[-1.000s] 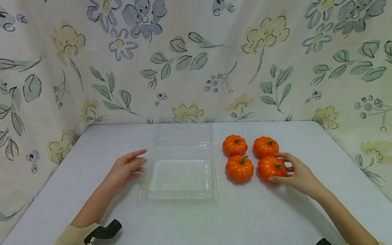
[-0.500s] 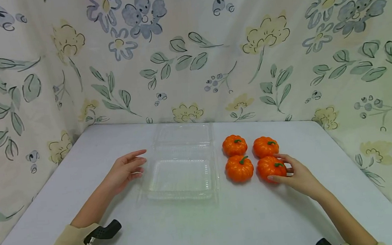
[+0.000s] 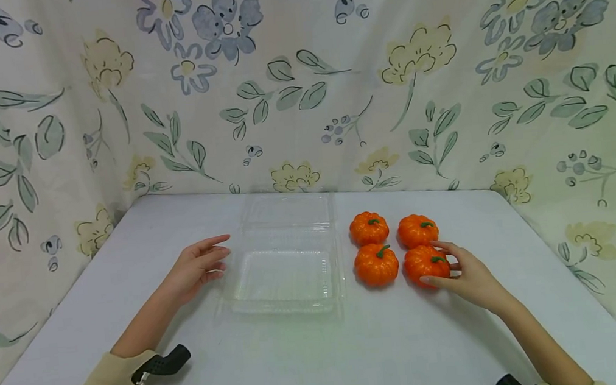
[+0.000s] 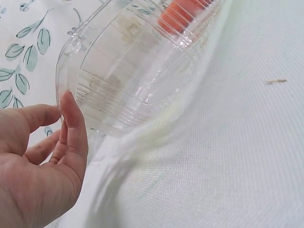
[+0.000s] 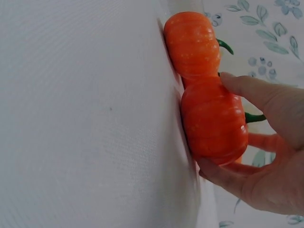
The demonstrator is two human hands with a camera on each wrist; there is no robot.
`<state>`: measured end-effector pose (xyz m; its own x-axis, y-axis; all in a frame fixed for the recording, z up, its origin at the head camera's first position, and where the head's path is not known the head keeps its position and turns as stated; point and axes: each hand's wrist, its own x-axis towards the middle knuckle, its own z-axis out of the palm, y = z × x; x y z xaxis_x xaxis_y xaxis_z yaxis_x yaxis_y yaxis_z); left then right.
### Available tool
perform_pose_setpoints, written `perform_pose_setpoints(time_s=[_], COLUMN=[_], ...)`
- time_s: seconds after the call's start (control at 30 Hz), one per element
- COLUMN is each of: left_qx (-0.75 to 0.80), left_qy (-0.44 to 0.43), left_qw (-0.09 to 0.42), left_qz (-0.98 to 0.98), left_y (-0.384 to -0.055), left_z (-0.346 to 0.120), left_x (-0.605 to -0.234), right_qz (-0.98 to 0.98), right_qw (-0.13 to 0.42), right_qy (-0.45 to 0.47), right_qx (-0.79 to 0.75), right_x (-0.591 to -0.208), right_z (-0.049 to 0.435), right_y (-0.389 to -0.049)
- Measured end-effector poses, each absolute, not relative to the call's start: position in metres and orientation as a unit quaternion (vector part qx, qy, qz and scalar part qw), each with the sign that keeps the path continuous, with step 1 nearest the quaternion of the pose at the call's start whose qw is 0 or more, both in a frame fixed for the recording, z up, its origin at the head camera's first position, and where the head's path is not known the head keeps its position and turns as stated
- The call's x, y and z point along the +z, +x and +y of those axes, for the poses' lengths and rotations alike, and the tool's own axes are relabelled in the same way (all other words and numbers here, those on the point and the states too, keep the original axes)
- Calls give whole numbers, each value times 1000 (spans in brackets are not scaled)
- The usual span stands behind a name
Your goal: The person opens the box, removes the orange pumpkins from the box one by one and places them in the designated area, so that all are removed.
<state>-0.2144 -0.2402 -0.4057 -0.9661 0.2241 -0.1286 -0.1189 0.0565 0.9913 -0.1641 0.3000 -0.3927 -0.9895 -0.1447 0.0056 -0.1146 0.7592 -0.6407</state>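
Note:
My right hand (image 3: 472,276) holds the near right toy pumpkin (image 3: 424,265), thumb on its near side and fingers round the far side. In the right wrist view this orange pumpkin (image 5: 213,121) sits on the table between thumb and fingers, its green stem toward the palm. Beside it are the near left pumpkin (image 3: 377,266), the far left pumpkin (image 3: 368,229) and the far right pumpkin (image 3: 417,230). My left hand (image 3: 196,269) has relaxed, slightly spread fingers at the left rim of a clear plastic clamshell box (image 3: 285,307). In the left wrist view its fingertips overlap the box rim (image 4: 60,78).
The box's lid (image 3: 287,211) is folded back toward the rear of the white table (image 3: 301,364). A floral curtain (image 3: 298,83) hangs right behind the table. Black wrist devices show at the left sleeve (image 3: 160,363) and at the bottom right.

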Motion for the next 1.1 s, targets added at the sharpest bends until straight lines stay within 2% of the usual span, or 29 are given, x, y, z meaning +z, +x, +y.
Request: perform_pose_setpoints(time_s=[0.53,1.1], left_qx=[688,638], left_qy=[31,58], left_qw=[131,134], left_qz=[713,756], left_y=[-217,-217], left_z=[-242,-239], left_x=[-406,-397], right_qz=[932,936], right_qw=[28,10], right_qy=[-68,-58], right_qx=[-355,-346], right_x=[-382,-364], right_z=[311,321], right_y=[-163,-166])
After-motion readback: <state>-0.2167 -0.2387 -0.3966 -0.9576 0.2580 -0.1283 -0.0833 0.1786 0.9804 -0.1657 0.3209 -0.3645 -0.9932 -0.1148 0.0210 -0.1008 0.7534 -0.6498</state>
